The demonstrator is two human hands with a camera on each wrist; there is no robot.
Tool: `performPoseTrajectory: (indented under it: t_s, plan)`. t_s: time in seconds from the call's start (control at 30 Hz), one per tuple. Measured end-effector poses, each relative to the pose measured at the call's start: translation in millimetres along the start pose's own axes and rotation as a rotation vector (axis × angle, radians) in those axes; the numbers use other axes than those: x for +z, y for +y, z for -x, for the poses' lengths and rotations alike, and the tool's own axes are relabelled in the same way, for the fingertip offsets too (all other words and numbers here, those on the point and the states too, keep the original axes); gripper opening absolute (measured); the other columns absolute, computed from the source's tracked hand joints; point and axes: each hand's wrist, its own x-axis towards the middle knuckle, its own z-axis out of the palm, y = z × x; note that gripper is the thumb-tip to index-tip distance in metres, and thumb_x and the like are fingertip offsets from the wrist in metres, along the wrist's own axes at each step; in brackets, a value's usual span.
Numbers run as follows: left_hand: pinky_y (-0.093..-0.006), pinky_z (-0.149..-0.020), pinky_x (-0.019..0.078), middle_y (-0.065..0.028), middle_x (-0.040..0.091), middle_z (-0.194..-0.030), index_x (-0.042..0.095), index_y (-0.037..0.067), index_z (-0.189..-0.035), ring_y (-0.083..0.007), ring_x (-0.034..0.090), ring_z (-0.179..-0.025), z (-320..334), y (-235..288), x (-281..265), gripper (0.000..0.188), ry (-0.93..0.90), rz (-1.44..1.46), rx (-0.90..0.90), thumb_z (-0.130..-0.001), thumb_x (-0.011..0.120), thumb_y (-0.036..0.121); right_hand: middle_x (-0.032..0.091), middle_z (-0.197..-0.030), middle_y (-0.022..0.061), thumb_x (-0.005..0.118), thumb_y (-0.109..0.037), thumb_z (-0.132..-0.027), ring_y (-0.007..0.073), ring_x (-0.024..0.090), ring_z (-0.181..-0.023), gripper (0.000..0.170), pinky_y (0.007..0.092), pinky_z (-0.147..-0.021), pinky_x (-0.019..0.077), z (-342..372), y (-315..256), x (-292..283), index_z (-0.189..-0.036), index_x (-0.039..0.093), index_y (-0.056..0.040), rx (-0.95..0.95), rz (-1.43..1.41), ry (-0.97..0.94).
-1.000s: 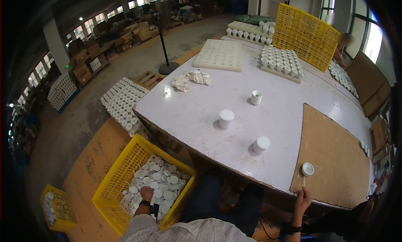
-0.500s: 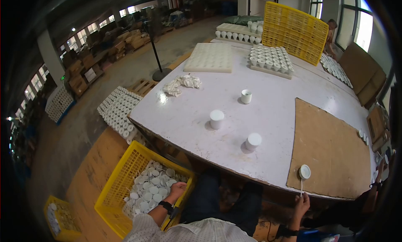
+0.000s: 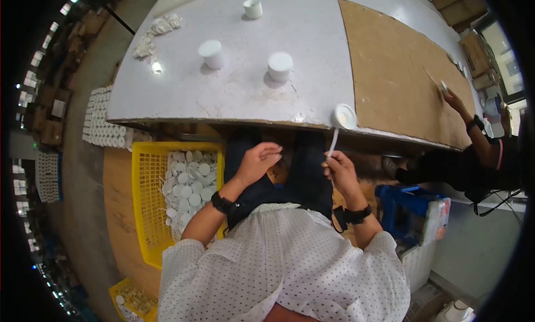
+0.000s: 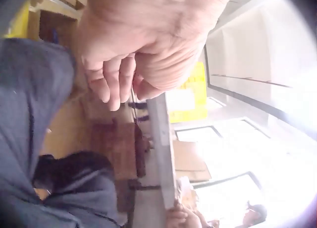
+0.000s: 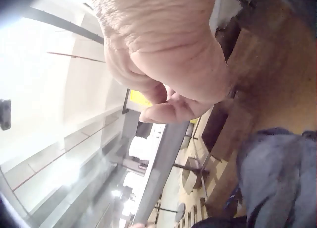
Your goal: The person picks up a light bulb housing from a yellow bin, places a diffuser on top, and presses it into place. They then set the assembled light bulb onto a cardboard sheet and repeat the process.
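My right hand (image 3: 343, 174) pinches the thin white stick of a round white lid (image 3: 345, 117). The lid is turned up at the stick's far end and overlaps the table's front edge in the head view. In the right wrist view, thumb and fingers of this hand (image 5: 171, 74) meet, hiding the stick. Over my lap, my left hand (image 3: 259, 163) hovers with loosely bent fingers and nothing visible in them; the left wrist view shows the same hand (image 4: 143, 44) from behind. To its left stands a yellow basket (image 3: 146, 205) heaped with white discs (image 3: 189, 183), some bearing thin sticks.
On the white table (image 3: 312, 21) stand two closed white jars (image 3: 280, 66) and a white cup (image 3: 252, 9). Brown cardboard (image 3: 401, 66) covers its right part, where another person's hand (image 3: 456, 103) reaches in. A crumpled cloth (image 3: 159, 32) lies at left; a blue stool (image 3: 409, 210) is at right.
My left hand has come out of the basket to the right, over my lap. My right hand has brought the lid on its stick leftward, off the cardboard. The head view has tilted down.
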Motion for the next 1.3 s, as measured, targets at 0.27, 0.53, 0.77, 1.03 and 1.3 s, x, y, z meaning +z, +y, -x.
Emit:
performPoseTrajectory:
  t_s: [0.27, 0.53, 0.77, 1.03, 1.3]
  plan:
    - [-0.0305, -0.086, 0.0454, -0.0164, 0.050, -0.112, 0.031, -0.004, -0.123, -0.0199, 0.053, -0.102, -37.2, 11.6, 48.1, 0.060, 0.027, 0.211, -0.043, -0.073, 0.065, 0.002, 0.058, -0.073, 0.0016, 0.049, -0.007, -0.086, 0.0051, 0.051, -0.055, 0.013, 0.0186, -0.049, 0.0413, 17.9, 24.1, 45.9, -0.097, 0.054, -0.0027, 0.021, 0.283, -0.249]
    - [-0.0209, -0.045, 0.0430, -0.0065, 0.055, -0.088, 0.037, 0.005, -0.118, -0.0079, 0.051, -0.056, -27.7, 14.4, 28.8, 0.065, 0.347, 0.217, 0.012, -0.063, 0.071, -0.005, 0.053, -0.064, -0.0007, 0.062, -0.009, -0.079, 0.0044, 0.045, -0.056, 0.016, 0.0204, -0.051, 0.0399, 1.6, 6.8, 59.2, -0.090, 0.058, 0.0010, -0.196, 0.642, -0.321]
    - [-0.0210, -0.046, 0.0424, -0.0061, 0.057, -0.084, 0.042, 0.001, -0.111, -0.0088, 0.051, -0.057, -9.0, 11.5, 0.9, 0.053, 0.442, 0.131, 0.021, -0.066, 0.069, -0.005, 0.052, -0.061, 0.0018, 0.064, -0.022, -0.076, 0.0075, 0.048, -0.051, 0.025, 0.0205, -0.047, 0.0385, -113.3, -94.2, 96.4, -0.075, 0.054, 0.0010, -0.394, 0.515, 0.166]
    - [-0.0223, -0.056, 0.0482, -0.0079, 0.057, -0.093, 0.042, 0.000, -0.114, -0.0110, 0.056, -0.074, 9.9, -21.4, -17.7, 0.060, 0.512, 0.063, 0.033, -0.062, 0.073, 0.001, 0.049, -0.056, 0.0017, 0.063, -0.031, -0.076, 0.0086, 0.045, -0.046, 0.030, 0.0219, -0.041, 0.0361, -178.9, -122.8, 126.7, -0.069, 0.051, -0.0044, -0.307, 0.579, 0.125]
    - [-0.0223, -0.054, 0.0479, -0.0078, 0.057, -0.093, 0.042, -0.001, -0.114, -0.0113, 0.057, -0.073, 11.5, -20.1, -17.3, 0.060, 0.459, 0.126, 0.028, -0.063, 0.072, 0.000, 0.053, -0.061, 0.0040, 0.058, -0.023, -0.080, 0.0091, 0.048, -0.051, 0.023, 0.0213, -0.044, 0.0366, -179.9, -118.4, 117.6, -0.072, 0.054, -0.0012, -0.235, 0.325, 0.062]
